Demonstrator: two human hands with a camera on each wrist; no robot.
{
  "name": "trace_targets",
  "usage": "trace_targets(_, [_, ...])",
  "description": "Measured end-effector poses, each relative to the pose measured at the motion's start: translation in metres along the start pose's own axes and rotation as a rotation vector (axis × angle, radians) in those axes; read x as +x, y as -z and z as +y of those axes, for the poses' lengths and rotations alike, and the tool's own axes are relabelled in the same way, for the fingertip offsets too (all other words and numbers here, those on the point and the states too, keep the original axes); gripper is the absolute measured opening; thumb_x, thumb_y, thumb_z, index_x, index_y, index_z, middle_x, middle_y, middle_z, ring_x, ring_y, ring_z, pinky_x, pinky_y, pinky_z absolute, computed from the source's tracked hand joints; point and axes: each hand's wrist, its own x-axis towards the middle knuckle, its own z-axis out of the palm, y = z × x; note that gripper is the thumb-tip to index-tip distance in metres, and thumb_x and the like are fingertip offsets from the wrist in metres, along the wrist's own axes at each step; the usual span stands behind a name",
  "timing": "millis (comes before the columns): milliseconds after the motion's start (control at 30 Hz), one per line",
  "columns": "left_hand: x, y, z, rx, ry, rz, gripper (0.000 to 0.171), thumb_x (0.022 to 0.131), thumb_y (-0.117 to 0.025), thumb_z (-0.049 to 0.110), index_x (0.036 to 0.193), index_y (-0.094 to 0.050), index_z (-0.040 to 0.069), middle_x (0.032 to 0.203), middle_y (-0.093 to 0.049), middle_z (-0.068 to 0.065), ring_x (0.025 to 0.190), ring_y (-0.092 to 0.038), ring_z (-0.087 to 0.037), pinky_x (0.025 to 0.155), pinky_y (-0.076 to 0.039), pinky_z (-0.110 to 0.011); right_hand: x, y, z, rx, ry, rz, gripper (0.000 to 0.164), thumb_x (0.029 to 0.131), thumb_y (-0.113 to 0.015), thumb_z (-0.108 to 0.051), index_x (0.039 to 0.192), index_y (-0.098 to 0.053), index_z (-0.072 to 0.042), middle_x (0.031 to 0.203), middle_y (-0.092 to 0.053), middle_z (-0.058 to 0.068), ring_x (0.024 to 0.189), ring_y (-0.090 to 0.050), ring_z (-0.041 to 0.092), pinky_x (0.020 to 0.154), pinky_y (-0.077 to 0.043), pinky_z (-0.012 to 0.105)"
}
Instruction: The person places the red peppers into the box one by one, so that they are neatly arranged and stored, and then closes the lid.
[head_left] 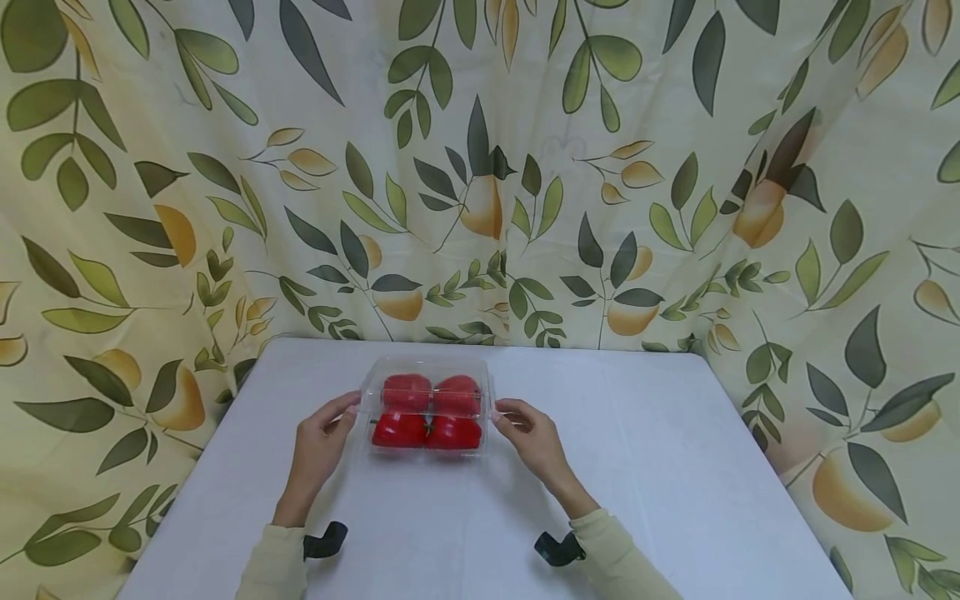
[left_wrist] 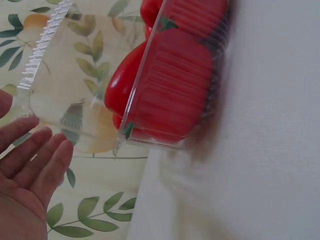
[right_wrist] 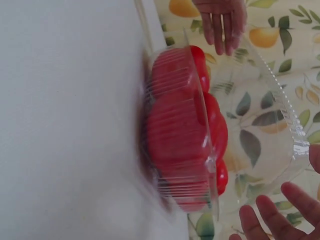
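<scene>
A clear plastic clamshell box (head_left: 427, 452) sits on the table with several red bell peppers (head_left: 456, 433) in its base; bits of green stem show in the left wrist view. Its hinged lid (left_wrist: 75, 65) is raised and tilted over the peppers. At the lid's left corner my left hand (head_left: 318, 446) pinches the edge between thumb and index finger, the other fingers extended. My right hand (head_left: 538, 446) pinches the lid's right corner in the same way, its fingers (right_wrist: 270, 215) spread below the thumb.
White cloth covers the table (head_left: 637, 467). Behind it hangs a curtain (head_left: 555, 183) printed with leaves and fruit. Dark wrist-worn cameras show at the left sleeve (head_left: 273, 562) and the right sleeve (head_left: 618, 554).
</scene>
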Motion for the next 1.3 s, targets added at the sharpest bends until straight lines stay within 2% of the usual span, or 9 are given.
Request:
trace_targets(167, [-0.001, -0.005, -0.004, -0.005, -0.002, -0.001, 0.031, 0.098, -0.060, 0.020, 0.126, -0.067, 0.009, 0.130, -0.066, -0.011, 0.120, -0.063, -0.027, 0.084, -0.046, -0.001, 0.002, -0.003, 0.007, -0.016, 0.013, 0.029, 0.039, 0.090, -0.069, -0.036, 0.121, -0.068, -0.012, 0.118, -0.070, 0.002, 0.109, -0.066, 0.021, 0.093, -0.055, 0.036])
trace_targets(333, [-0.008, -0.005, 0.015, 0.023, 0.029, -0.023, 0.032, 0.098, -0.059, 0.013, 0.126, -0.064, 0.001, 0.130, -0.065, -0.017, 0.120, -0.063, -0.032, 0.084, -0.046, -0.003, 0.001, -0.007, 0.012, -0.043, 0.008, 0.027, 0.041, 0.091, -0.068, -0.036, 0.122, -0.067, -0.009, 0.119, -0.070, 0.003, 0.110, -0.066, 0.022, 0.094, -0.054, 0.037])
trace_targets(367, [-0.008, -0.004, 0.014, 0.030, 0.030, -0.026, 0.032, 0.098, -0.059, 0.015, 0.126, -0.065, 0.002, 0.130, -0.065, -0.017, 0.121, -0.063, -0.031, 0.085, -0.047, -0.003, 0.001, -0.007, 0.012, -0.046, 0.009, 0.026, 0.040, 0.091, -0.068, -0.036, 0.122, -0.067, -0.009, 0.119, -0.070, 0.004, 0.110, -0.066, 0.022, 0.094, -0.054, 0.038])
trace_targets(500, [-0.008, -0.005, -0.001, 0.036, 0.037, -0.040, 0.033, 0.098, -0.060, 0.023, 0.127, -0.066, 0.008, 0.131, -0.065, -0.013, 0.120, -0.063, -0.029, 0.092, -0.056, -0.023, -0.001, -0.009, 0.013, -0.062, -0.002, 0.020, 0.038, 0.092, -0.068, -0.033, 0.122, -0.067, -0.010, 0.121, -0.069, 0.005, 0.110, -0.065, 0.023, 0.094, -0.055, 0.039])
trace_targets(600, [-0.007, -0.008, -0.016, 0.029, 0.047, -0.052, 0.033, 0.098, -0.060, 0.024, 0.127, -0.066, 0.011, 0.134, -0.064, -0.011, 0.121, -0.063, -0.030, 0.095, -0.055, -0.040, -0.001, -0.010, 0.016, -0.066, -0.025, 0.018, 0.034, 0.092, -0.068, -0.030, 0.121, -0.068, -0.012, 0.122, -0.069, 0.004, 0.110, -0.065, 0.022, 0.094, -0.055, 0.040])
trace_targets(933, [-0.010, -0.012, -0.025, 0.069, 0.064, -0.082, 0.033, 0.095, -0.061, 0.012, 0.127, -0.064, 0.005, 0.143, -0.055, -0.015, 0.132, -0.054, -0.032, 0.095, -0.055, -0.040, -0.004, -0.011, 0.022, -0.058, -0.057, -0.009, 0.033, 0.092, -0.067, -0.030, 0.122, -0.067, -0.014, 0.124, -0.068, 0.004, 0.109, -0.065, 0.023, 0.095, -0.055, 0.044])
trace_targets(1067, [-0.011, -0.013, -0.028, 0.086, 0.108, -0.094, 0.035, 0.095, -0.061, 0.012, 0.129, -0.063, 0.005, 0.141, -0.056, -0.016, 0.131, -0.054, -0.034, 0.092, -0.057, -0.041, -0.005, -0.013, 0.025, -0.070, -0.060, -0.050, 0.034, 0.094, -0.065, -0.026, 0.125, -0.065, -0.014, 0.126, -0.067, 0.007, 0.109, -0.066, 0.026, 0.090, -0.057, 0.042])
trace_targets(1167, [-0.013, -0.014, -0.030, 0.055, 0.180, -0.110, 0.036, 0.096, -0.059, 0.014, 0.132, -0.061, 0.007, 0.137, -0.060, -0.016, 0.120, -0.062, -0.032, 0.083, -0.060, -0.033, -0.004, -0.014, 0.028, -0.076, -0.068, -0.084, 0.035, 0.095, -0.063, -0.025, 0.128, -0.063, -0.013, 0.127, -0.066, 0.010, 0.109, -0.066, 0.027, 0.085, -0.058, 0.039])
trace_targets(1300, [-0.015, -0.015, -0.031, 0.044, 0.266, -0.122, 0.036, 0.096, -0.059, 0.017, 0.132, -0.061, 0.012, 0.118, -0.069, -0.019, 0.085, -0.071, -0.026, 0.066, -0.057, -0.023, -0.003, -0.015, 0.030, -0.046, -0.094, -0.100, 0.035, 0.096, -0.062, -0.024, 0.129, -0.062, -0.014, 0.125, -0.066, 0.011, 0.104, -0.067, 0.025, 0.080, -0.059, 0.035])
